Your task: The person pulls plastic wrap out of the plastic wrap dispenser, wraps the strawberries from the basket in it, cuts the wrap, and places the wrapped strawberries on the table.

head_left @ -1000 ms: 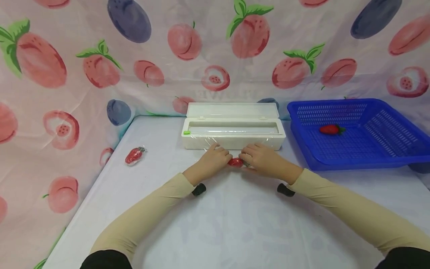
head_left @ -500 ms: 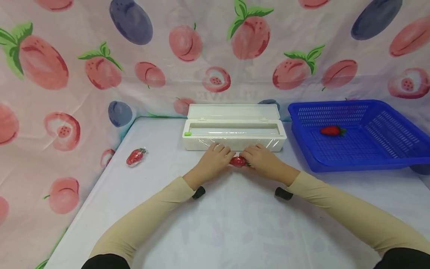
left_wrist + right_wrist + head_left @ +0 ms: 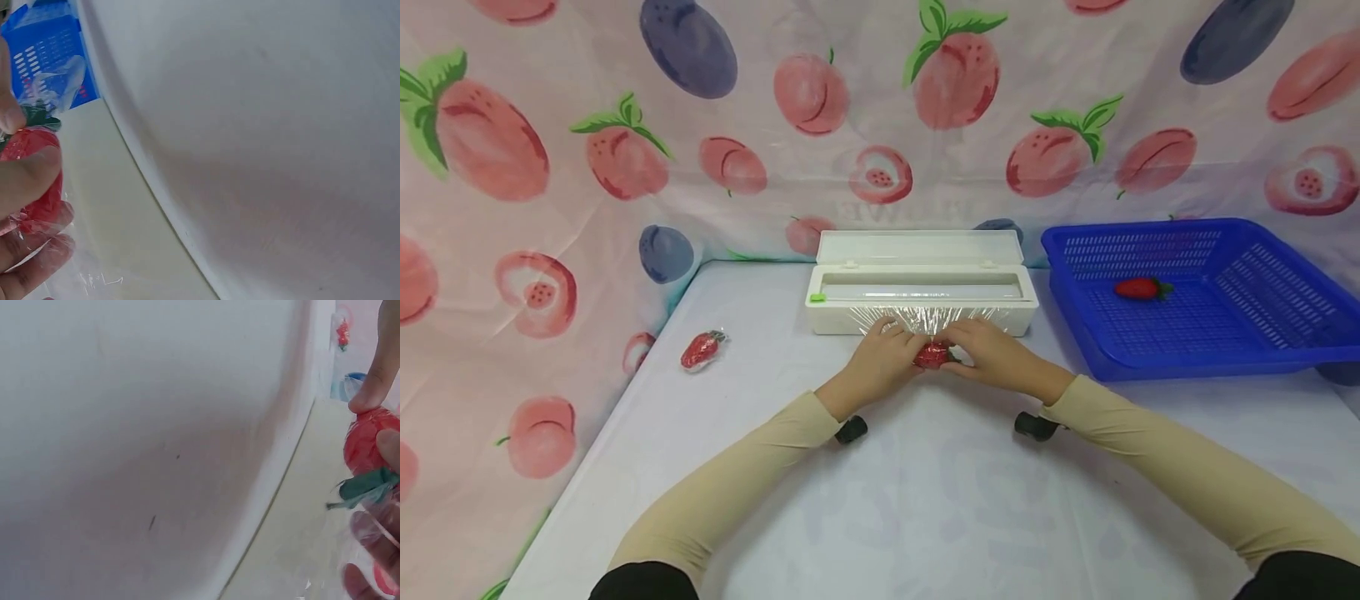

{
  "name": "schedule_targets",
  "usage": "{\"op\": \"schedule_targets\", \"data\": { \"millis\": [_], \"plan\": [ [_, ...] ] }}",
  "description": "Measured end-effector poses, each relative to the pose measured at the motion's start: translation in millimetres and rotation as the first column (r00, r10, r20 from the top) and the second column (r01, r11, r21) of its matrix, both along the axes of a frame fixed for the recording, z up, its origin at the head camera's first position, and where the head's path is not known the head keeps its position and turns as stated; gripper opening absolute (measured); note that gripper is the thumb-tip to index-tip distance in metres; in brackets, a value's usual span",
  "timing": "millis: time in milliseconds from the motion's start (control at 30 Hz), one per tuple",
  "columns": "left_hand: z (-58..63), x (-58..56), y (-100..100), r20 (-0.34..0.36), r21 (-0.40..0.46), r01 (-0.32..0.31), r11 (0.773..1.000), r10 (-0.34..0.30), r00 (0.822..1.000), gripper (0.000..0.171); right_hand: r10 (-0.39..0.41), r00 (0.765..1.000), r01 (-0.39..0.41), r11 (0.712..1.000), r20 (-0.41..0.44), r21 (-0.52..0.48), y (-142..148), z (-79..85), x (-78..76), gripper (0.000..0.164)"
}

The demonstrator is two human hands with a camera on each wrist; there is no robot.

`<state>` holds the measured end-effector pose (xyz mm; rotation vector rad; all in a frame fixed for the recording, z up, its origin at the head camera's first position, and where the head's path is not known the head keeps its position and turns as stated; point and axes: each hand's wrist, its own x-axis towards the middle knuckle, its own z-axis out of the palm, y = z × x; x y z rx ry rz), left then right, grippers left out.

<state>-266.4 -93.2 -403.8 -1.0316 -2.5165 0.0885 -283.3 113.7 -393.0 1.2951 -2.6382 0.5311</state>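
A red strawberry (image 3: pixel 932 356) with green leaves, wrapped in clear cling film, is held between both hands just in front of a white cling film dispenser (image 3: pixel 842 319). My left hand (image 3: pixel 882 360) grips its tip end, thumb across the red side and fingers behind, as the left wrist view shows. My right hand (image 3: pixel 996 357) pinches the leafy end; in the right wrist view its thumb lies on the strawberry (image 3: pixel 364 442). Stretched cling film (image 3: pixel 925 318) fans in creases from the strawberry over the dispenser's front. The fingertips' far sides are partly hidden.
The dispenser's lid (image 3: pixel 917 246) stands raised, with a film roll inside and a green tab at its left. A blue basket (image 3: pixel 1150 364) at right holds one strawberry (image 3: pixel 1141 288). Another film-wrapped strawberry (image 3: pixel 702 350) lies at left on the white-covered table (image 3: pixel 917 508).
The strawberry has turned and moved slightly towards the dispenser. The film between it and the box has drawn into tight, fanned creases. The right thumb now shows against the strawberry.
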Motion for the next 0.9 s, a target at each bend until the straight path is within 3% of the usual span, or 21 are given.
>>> {"op": "schedule_targets", "data": {
  "millis": [100,367,467,533,567,633,733,800,900],
  "plan": [
    [1.6,0.9,0.4,0.041,0.027,-0.008,1.0,0.007,0.999,0.038,-0.017,0.996,0.018,1.0,0.088,-0.016,-1.1,-0.1,-0.6,0.033],
    [1.3,2.4,-0.1,0.023,0.064,-0.008,0.998,0.007,1.0,0.034,0.002,0.974,0.01,0.999,0.227,-0.051,-2.6,-1.9,-5.0,0.024],
    [2.3,3.0,-0.4,0.055,0.054,-0.023,0.998,0.02,0.998,0.035,-0.027,0.991,0.027,1.0,0.129,0.006,-1.7,-2.1,-2.2,0.037],
    [3.0,2.6,-0.4,0.093,0.034,-0.042,0.999,0.039,0.995,0.036,-0.03,0.999,0.034,0.996,-0.042,0.079,-1.4,-2.1,1.2,0.048],
    [3.5,2.4,-0.4,0.117,0.027,-0.051,0.998,0.048,0.992,0.037,-0.016,0.988,0.033,0.993,-0.151,0.113,-1.6,-2.1,2.7,0.053],
    [4.6,1.5,-0.3,0.161,0.017,-0.072,0.997,0.068,0.985,0.038,0.03,0.93,0.032,0.986,-0.366,0.162,-2.0,-3.3,4.3,0.058],
    [5.4,-0.2,-0.5,0.215,0.01,-0.088,0.996,0.084,0.973,0.038,0.103,0.804,0.008,0.983,-0.586,0.183,-3.7,-4.5,2.9,0.052],
    [6.1,-1.0,-0.8,0.242,0.014,-0.091,0.996,0.085,0.967,0.038,0.123,0.742,-0.009,0.985,-0.66,0.173,-4.7,-4.9,1.5,0.049],
    [7.7,-1.6,-1.6,0.299,0.037,-0.094,0.995,0.079,0.951,0.038,0.129,0.694,-0.024,0.988,-0.708,0.156,-6.0,-4.5,0.1,0.047]
  ]
}}
